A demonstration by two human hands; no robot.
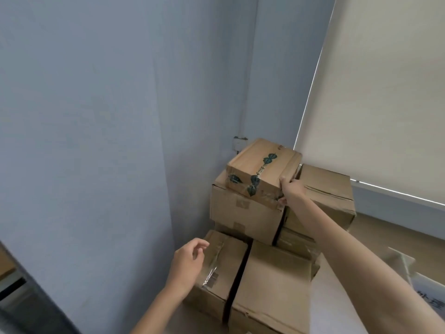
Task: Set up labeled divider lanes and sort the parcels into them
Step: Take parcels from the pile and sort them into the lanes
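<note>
where your right hand (292, 191) grips it, the near corner of the top parcel (255, 162) is hidden | just left of that hand, atop stacked cartons (243, 215) | brown, dark leaf-print tape (263, 165), wording unreadable | left hand (190, 261) loosely curled, empty

The right hand (292, 191) grips the top box (260, 165) at its near right corner, which hides most of its fingers. The print on the box's tape (261, 168) is too blurred to read. Beyond that box, a wall fitting (239, 142) is too small to tell. Right of the right forearm, a sheet (431, 300) with dark characters is cut off by the edge. Below the left hand (187, 263), the front boxes (272, 292) run out of the bottom edge. Far left of it, a dark shape (14, 283) is blurred and cut off.
</note>
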